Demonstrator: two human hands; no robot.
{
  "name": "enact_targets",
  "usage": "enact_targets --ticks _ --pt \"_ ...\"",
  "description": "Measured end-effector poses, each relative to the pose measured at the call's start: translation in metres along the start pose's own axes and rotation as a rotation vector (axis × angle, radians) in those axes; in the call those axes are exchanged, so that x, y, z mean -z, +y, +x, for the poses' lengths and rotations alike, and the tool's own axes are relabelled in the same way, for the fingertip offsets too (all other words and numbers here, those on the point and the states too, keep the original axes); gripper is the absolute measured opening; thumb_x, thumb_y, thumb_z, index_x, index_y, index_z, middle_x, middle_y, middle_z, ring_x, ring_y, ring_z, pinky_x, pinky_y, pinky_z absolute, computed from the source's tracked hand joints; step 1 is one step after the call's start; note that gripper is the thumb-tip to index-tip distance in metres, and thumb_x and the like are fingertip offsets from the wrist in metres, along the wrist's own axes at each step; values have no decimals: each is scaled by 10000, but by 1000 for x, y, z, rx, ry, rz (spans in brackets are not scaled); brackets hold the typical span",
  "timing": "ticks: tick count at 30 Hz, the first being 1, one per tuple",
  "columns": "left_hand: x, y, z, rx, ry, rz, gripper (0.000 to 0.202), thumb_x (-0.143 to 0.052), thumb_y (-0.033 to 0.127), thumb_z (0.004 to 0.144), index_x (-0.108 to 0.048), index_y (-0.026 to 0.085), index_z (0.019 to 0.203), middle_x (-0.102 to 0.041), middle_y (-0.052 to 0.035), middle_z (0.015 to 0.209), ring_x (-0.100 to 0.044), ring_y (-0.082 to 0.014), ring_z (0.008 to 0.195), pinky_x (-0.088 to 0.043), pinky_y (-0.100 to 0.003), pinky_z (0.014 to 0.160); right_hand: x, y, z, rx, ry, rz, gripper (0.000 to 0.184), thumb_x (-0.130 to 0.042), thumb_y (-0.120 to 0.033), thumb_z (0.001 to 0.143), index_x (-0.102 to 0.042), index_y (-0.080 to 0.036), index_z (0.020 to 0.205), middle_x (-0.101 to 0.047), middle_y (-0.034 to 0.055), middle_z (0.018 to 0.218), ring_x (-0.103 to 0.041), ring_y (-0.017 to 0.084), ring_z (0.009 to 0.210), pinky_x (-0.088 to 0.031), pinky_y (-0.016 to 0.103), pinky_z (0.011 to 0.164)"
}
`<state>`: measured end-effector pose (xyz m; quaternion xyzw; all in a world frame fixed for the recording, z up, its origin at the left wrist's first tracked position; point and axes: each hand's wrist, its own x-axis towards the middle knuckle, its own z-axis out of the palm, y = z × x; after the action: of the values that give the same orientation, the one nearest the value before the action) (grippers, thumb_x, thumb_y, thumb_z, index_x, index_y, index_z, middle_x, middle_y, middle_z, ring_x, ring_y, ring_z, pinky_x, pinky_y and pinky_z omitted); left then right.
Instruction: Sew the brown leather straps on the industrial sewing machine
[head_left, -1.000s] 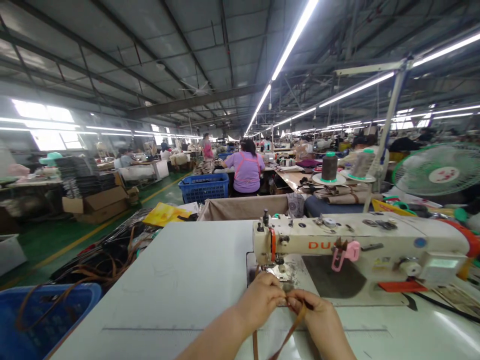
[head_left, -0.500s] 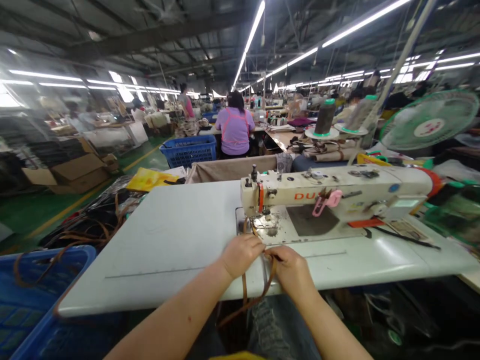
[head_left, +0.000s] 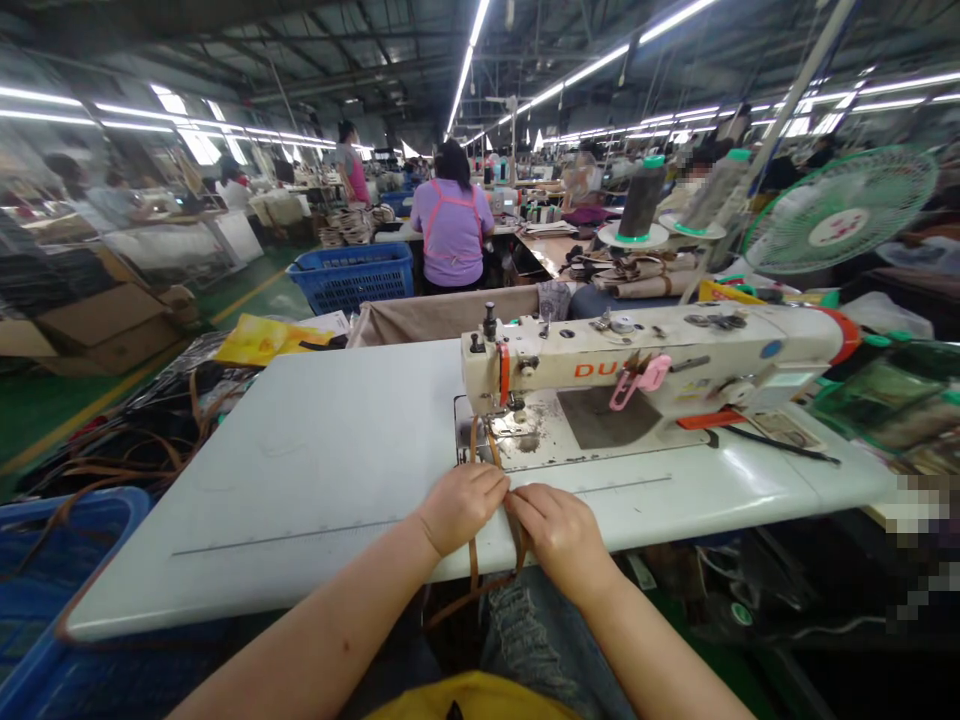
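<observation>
A narrow brown strap (head_left: 474,562) runs from the needle area of the sewing machine (head_left: 570,370) toward me and loops down over the table's front edge. My left hand (head_left: 466,508) is closed on the strap just in front of the needle plate (head_left: 517,428), fingers pinched together. Touching it at the fingertips, my right hand (head_left: 559,530) is also closed on the strap, part of which hangs below its fingers. The pinched stretch of strap is mostly hidden by my fingers.
Blue baskets (head_left: 135,510) stand at the left, beside piled dark goods with brown straps. A pink clip (head_left: 641,380) hangs on the machine. Thread cones (head_left: 643,200) and a green fan (head_left: 844,210) are behind it. A person in purple (head_left: 452,225) sits ahead.
The view has shifted, so the scene sits a little further left and higher. More strap shows between my hands and the needle. Both hands still grip the strap, fingertips together.
</observation>
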<state>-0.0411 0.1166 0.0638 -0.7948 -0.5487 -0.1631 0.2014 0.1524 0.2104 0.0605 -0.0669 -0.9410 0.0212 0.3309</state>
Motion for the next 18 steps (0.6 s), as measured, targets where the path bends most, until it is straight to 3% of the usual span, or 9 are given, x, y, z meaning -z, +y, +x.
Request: enact_targets --ticks 12,18 --pt "-5 -6 0 -9 4 -4 281 -442 164 1070 -695 82 1162 -780 -157 1108 -736 -237 998 -648 -401 875 4 4 8 25 -37 5 211 -553 -111 1030 -730 -143 1140 -759 96 998 -685 215 884 -565 363 779" --pt "-13 -17 2 40 -45 -45 269 -465 184 1062 -700 149 1188 -765 -135 1136 -724 -247 1068 -636 -425 950 -3 12 14 21 -20 11 206 -580 -113 1020 -738 -154 1146 -761 99 1024 -695 217 909 -573 358 811"
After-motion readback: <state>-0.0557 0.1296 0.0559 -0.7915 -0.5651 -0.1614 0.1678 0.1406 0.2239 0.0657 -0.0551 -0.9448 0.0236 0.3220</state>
